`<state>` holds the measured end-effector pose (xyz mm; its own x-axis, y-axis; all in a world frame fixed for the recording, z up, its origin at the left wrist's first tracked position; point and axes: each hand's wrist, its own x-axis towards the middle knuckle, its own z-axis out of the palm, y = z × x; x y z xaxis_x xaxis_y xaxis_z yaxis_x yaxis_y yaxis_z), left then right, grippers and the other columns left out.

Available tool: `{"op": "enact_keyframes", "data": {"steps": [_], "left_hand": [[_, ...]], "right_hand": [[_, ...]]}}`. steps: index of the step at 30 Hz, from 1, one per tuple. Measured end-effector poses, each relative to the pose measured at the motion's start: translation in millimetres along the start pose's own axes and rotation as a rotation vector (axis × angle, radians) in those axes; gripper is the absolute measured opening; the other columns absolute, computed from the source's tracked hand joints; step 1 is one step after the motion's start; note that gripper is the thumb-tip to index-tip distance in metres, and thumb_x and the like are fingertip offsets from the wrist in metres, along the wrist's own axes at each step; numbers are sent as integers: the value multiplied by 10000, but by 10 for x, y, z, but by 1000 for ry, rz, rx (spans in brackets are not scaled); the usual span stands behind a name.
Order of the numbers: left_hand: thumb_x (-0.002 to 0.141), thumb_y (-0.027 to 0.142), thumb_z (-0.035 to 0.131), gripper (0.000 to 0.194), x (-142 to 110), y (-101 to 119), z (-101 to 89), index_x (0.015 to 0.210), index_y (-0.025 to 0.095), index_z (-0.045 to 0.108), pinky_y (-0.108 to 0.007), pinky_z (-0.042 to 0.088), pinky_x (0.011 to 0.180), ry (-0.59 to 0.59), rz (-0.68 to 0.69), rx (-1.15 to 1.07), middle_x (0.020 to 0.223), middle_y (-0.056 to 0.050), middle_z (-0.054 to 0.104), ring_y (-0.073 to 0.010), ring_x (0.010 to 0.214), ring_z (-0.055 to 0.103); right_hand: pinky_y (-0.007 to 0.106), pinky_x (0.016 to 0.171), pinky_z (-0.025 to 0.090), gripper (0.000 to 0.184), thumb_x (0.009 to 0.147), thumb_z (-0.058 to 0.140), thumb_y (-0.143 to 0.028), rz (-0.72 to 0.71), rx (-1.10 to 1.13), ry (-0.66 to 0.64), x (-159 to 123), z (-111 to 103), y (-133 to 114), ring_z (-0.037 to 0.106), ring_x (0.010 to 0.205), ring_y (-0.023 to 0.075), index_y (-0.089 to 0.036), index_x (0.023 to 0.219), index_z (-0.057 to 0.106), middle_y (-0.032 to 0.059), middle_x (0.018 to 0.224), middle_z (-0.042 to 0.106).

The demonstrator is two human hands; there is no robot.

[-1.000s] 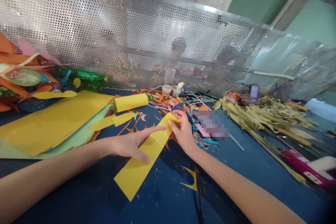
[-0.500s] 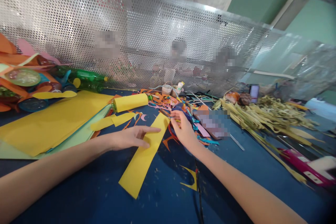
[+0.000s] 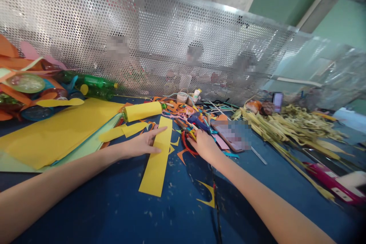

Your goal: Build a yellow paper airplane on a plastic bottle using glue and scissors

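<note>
A long yellow paper strip (image 3: 157, 164) lies at a slant on the blue table. My left hand (image 3: 144, 144) rests on its left side, thumb and index finger spread apart across the paper. My right hand (image 3: 206, 145) is among the clutter right of the strip, its fingers bent beside a red loop (image 3: 185, 145) and a small yellow piece. What those fingertips grip is too small and partly hidden to make out. Just beyond them lies a blue glue gun (image 3: 199, 121). Orange and yellow paper scraps (image 3: 180, 156) lie between the strip and my right hand.
A yellow-wrapped green bottle (image 3: 143, 111) lies behind the strip. Coloured paper sheets (image 3: 65, 133) and decorated bottles (image 3: 37, 87) are at left. A phone (image 3: 231, 135), dried husks (image 3: 274, 126) and a magenta object (image 3: 333, 183) are at right. People sit behind a perforated screen (image 3: 171, 34).
The yellow strip has turned more upright and shifted left, away from my right hand. My right hand has moved slightly right and down to the red loop.
</note>
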<state>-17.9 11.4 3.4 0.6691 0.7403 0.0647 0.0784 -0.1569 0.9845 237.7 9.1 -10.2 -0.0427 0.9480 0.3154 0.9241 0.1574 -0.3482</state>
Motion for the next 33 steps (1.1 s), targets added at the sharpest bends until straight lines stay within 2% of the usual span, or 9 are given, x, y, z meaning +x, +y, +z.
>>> {"op": "enact_keyframes", "data": {"steps": [4,7,10,15,17,20,25,29,33], "left_hand": [[660,158,654,803,9,24,-26,1359,305,285,-383,452,884,-6,-36,-89,1354,-73,428,-247,1148,494],[674,140,631,811,22,40,-69,1358,352,251,-385,467,867,-14,-46,-178,1299,-38,493,-223,1097,540],[672,132,638,797,27,64,-115,1352,337,277,-372,477,855,46,-31,-192,1254,-46,534,-220,1069,559],[680,141,655,819,19,158,-190,1376,275,247,-361,479,846,140,-15,-173,1231,-84,552,-235,1075,552],[688,151,660,818,16,192,-218,1379,271,240,-375,472,855,154,-4,-156,1270,-92,518,-249,1093,538],[700,143,658,817,16,219,-240,1383,274,228,-392,461,871,132,9,-179,1331,-101,454,-265,1118,517],[702,105,636,834,18,235,-241,1392,271,199,-381,462,874,112,-3,-195,1310,-92,477,-252,1100,530],[704,99,626,881,24,267,-329,1402,303,129,-379,460,869,75,2,-113,1281,-79,508,-249,1093,531],[720,124,624,847,-5,379,-478,1401,281,145,-396,417,915,85,75,-8,1364,-94,411,-264,1173,456]], "right_hand": [[351,665,429,169,775,547,-341,39,174,-27,58,-22,18,600,732,255,-196,695,520,100,702,610],[316,604,438,229,821,460,-412,81,359,-44,87,-65,-56,596,677,207,-193,799,525,73,720,612],[271,525,433,335,836,384,-492,94,542,-73,82,-109,-180,562,591,150,-187,879,517,37,725,597],[205,451,350,404,628,689,-479,119,1042,-362,-22,-172,-363,411,477,65,-180,853,537,-57,620,467],[200,467,365,388,640,684,-485,147,1174,-444,-71,-191,-397,377,467,58,-187,834,527,-77,576,407],[234,504,416,414,717,536,-603,186,1299,-520,-101,-214,-398,407,483,80,-197,799,521,-58,564,407],[258,446,409,501,747,385,-685,174,1228,-518,-50,-231,-318,429,476,107,-204,800,517,-25,586,442],[222,403,358,492,761,374,-677,111,1085,-659,-62,-285,-284,377,450,89,-202,805,493,-44,576,392],[218,436,359,417,798,398,-618,-43,774,-773,-141,-420,-325,337,455,79,-205,794,459,-59,579,319]]}}
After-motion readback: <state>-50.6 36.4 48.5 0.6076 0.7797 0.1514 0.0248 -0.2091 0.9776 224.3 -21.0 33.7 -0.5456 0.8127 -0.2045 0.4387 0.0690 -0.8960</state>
